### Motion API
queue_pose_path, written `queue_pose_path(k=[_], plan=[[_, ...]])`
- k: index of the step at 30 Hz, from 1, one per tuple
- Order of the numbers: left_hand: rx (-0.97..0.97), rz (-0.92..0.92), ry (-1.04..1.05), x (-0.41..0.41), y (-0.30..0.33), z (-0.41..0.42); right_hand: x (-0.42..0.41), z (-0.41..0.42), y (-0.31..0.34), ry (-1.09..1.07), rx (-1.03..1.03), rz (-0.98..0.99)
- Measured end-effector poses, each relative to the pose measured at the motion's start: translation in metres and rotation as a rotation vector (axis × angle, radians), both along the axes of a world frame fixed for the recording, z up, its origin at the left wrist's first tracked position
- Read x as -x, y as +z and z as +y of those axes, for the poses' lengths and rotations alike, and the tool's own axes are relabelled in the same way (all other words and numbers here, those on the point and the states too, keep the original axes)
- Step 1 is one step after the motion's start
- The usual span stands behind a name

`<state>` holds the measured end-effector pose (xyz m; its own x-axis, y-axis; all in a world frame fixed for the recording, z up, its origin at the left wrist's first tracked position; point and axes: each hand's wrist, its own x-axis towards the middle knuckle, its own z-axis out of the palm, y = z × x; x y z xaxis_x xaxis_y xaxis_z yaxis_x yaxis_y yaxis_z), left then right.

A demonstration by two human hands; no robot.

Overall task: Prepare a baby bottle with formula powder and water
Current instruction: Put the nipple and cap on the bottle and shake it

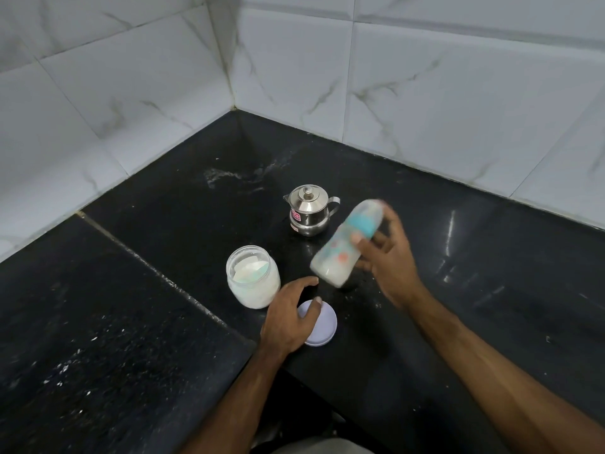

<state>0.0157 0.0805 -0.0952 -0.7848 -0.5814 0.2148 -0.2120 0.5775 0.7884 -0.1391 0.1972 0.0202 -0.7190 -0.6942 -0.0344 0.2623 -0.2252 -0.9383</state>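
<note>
Up above the black counter, the baby bottle is tilted, its clear cap and teal collar pointing up and away toward the wall and its base low toward the person. It looks blurred; white liquid fills the lower end, and small coloured prints mark its clear body. The right hand grips it around the upper body just below the collar, thumb on the near side and fingers curled round the far side, so the bottle hangs clear of the counter. The left hand is lower and just beside the bottle's base, not touching it; its fingers are spread and loosely bent, holding nothing, with the thumb tip over a round lilac lid that lies flat on the counter. An open clear jar of white powder stands just left of that hand. Behind the bottle stands a small lidded steel pot.
</note>
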Motion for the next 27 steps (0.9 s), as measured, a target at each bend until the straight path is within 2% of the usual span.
queue_pose_path(k=[2, 6, 8, 11, 12, 13, 17, 22, 27], plan=[[0.022, -0.004, 0.024, 0.0, -0.001, 0.0, 0.005, -0.001, 0.0, -0.068, 0.039, -0.04], [-0.075, -0.017, -0.057, 0.003, 0.004, -0.003, -0.017, 0.006, -0.008, 0.311, -0.091, 0.158], [-0.079, 0.002, -0.038, 0.003, 0.004, -0.003, -0.015, 0.006, -0.008, 0.257, -0.062, 0.156], [0.014, -0.027, 0.015, 0.0, -0.001, -0.002, -0.002, 0.002, -0.005, -0.044, 0.014, -0.011], [0.017, -0.034, 0.013, 0.0, 0.0, -0.001, -0.002, 0.003, -0.007, -0.075, 0.027, -0.028], [0.014, -0.045, 0.01, 0.001, -0.001, -0.002, -0.005, 0.003, -0.01, -0.05, 0.015, -0.018], [-0.106, -0.108, -0.065, 0.002, -0.004, -0.007, -0.025, 0.009, -0.018, 0.289, -0.114, 0.146], [-0.048, -0.025, 0.034, 0.0, -0.004, -0.001, -0.009, 0.005, -0.008, 0.202, -0.036, 0.022], [0.033, -0.047, 0.043, 0.0, 0.006, 0.003, 0.007, 0.005, 0.004, 0.268, -0.019, 0.082]])
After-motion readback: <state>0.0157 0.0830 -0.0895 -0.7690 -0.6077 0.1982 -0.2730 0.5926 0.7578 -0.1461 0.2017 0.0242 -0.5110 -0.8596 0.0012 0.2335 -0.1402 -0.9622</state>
